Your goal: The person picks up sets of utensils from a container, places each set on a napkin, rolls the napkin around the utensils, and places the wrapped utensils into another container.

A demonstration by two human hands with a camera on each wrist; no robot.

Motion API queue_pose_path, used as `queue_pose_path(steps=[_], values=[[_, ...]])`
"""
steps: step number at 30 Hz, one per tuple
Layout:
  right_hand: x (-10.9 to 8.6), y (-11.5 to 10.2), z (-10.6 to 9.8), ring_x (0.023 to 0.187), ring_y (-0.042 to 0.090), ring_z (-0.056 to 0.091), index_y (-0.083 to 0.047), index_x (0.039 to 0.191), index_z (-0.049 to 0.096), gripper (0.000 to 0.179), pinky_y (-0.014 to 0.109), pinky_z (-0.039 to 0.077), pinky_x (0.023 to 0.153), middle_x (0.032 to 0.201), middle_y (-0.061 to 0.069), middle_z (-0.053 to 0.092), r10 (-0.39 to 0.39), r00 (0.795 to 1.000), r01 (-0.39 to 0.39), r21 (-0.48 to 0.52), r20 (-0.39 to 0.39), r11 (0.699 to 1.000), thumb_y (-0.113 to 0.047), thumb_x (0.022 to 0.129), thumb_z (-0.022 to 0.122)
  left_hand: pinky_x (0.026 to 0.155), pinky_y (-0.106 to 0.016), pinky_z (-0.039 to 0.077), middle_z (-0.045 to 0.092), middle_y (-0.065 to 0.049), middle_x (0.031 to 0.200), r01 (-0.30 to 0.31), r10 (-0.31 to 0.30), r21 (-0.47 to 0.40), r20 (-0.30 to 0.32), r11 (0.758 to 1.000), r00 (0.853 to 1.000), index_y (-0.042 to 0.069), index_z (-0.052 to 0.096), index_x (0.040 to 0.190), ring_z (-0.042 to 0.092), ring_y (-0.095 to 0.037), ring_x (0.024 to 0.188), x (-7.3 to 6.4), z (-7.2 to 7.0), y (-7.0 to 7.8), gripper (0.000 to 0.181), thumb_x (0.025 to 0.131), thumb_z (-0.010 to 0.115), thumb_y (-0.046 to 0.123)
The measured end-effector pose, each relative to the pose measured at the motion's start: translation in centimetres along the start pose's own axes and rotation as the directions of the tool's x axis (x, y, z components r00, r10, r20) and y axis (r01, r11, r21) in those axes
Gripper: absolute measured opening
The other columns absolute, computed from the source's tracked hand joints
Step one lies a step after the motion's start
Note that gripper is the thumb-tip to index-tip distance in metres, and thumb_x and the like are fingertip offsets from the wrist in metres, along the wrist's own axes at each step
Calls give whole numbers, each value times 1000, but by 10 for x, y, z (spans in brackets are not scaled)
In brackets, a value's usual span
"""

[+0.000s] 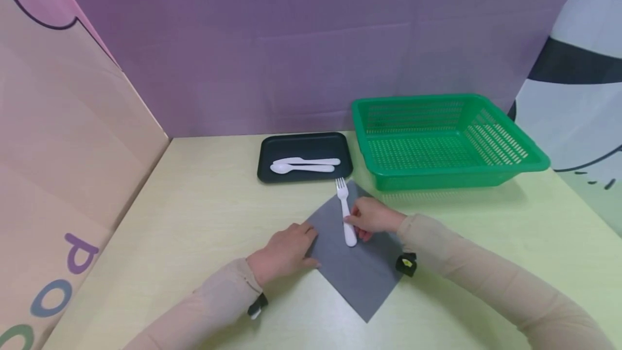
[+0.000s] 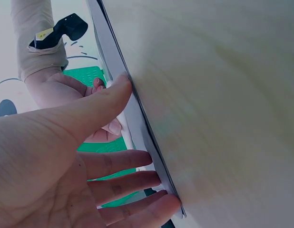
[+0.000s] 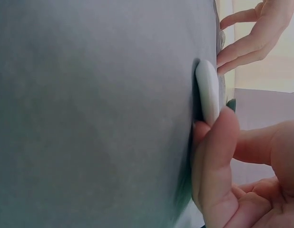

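A dark grey napkin [image 1: 365, 282] lies on the table, turned so that one corner points toward me. On its upper part is a white plastic fork [image 1: 344, 202], tines pointing away. My right hand [image 1: 373, 215] pinches the fork's handle from the right side, its end showing beyond the fingertips in the right wrist view. At the napkin's left edge rests my left hand [image 1: 286, 248], thumb and fingers spread. The left wrist view shows those fingertips [image 2: 168, 204] right along the napkin's edge, with nothing gripped.
Behind the napkin stands a black tray [image 1: 301, 146] with a white plastic knife [image 1: 313, 161] and a white spoon [image 1: 308, 168] in it. To its right is a green perforated basket [image 1: 447, 177]. A purple partition [image 1: 262, 58] closes off the back of the table.
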State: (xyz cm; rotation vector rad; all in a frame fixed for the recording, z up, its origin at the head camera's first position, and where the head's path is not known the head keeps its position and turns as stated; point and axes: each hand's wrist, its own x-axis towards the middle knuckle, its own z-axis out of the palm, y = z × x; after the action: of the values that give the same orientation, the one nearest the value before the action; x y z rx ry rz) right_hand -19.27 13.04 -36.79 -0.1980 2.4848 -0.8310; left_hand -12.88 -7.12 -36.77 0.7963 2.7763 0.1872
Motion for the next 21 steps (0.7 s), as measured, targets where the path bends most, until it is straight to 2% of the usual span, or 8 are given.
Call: queue_pose_path(steps=[13,21], values=[[0,0,1,49,10,55,-1,84,56,18,22,52,48,62,4,58,-38,999,37,-40,-5,998,-17,92,57,90,-38,52,53,-13,131,2,-2,-3,13,1000,1000,1,52,128,55,-26,114,0,0,0,62,83,67,40],[0,-1,1,50,10,54,-2,83,55,17,22,51,48,63,4,58,-20,1000,20,-38,-12,999,-17,92,57,90,-38,52,53,-13,131,1,-1,-7,9,1000,1000,0,52,128,55,-26,114,0,0,0,62,83,68,40]])
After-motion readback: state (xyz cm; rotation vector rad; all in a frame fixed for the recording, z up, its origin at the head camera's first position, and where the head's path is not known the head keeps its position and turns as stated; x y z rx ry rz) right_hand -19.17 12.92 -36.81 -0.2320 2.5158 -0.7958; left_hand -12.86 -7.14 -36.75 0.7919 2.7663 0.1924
